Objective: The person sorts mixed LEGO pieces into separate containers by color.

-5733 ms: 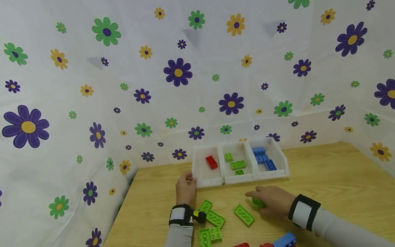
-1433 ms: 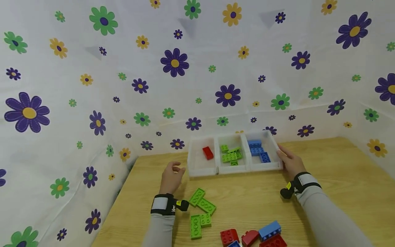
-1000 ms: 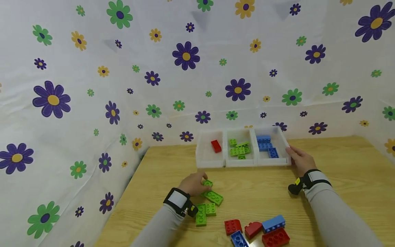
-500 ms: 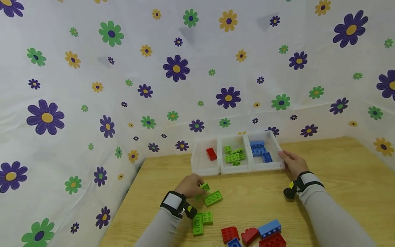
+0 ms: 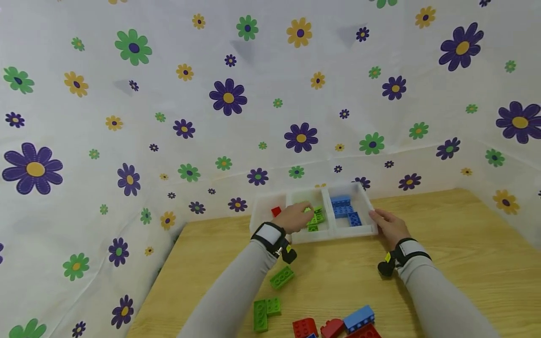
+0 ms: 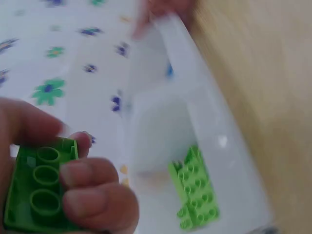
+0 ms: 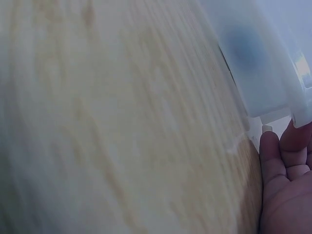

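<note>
My left hand (image 5: 296,218) is over the middle compartment of a white three-compartment tray (image 5: 352,231). In the left wrist view its fingers and thumb grip a green toy brick (image 6: 46,180), hollow underside showing. Green bricks (image 6: 197,187) lie inside that compartment, close by. At the tray's right end, my right hand (image 5: 390,227) holds the side wall, thumb up at the rim; the right wrist view shows fingers (image 7: 295,139) at the tray's corner. Blue bricks (image 5: 343,206) fill part of the right compartment. A red brick (image 5: 276,211) in the left one is partly hidden.
On the wooden table (image 5: 329,267) a green brick (image 5: 282,278) lies below my left forearm, with two more green bricks (image 5: 260,315) nearer. Red bricks (image 5: 305,327) and a blue brick (image 5: 359,318) sit at the front edge of view. A flowered cloth (image 5: 190,150) stands behind the tray.
My left hand picked up a green brick from the table and moved up and right to the middle compartment. Earlier, my right hand left a green brick and went to the tray's right end.
</note>
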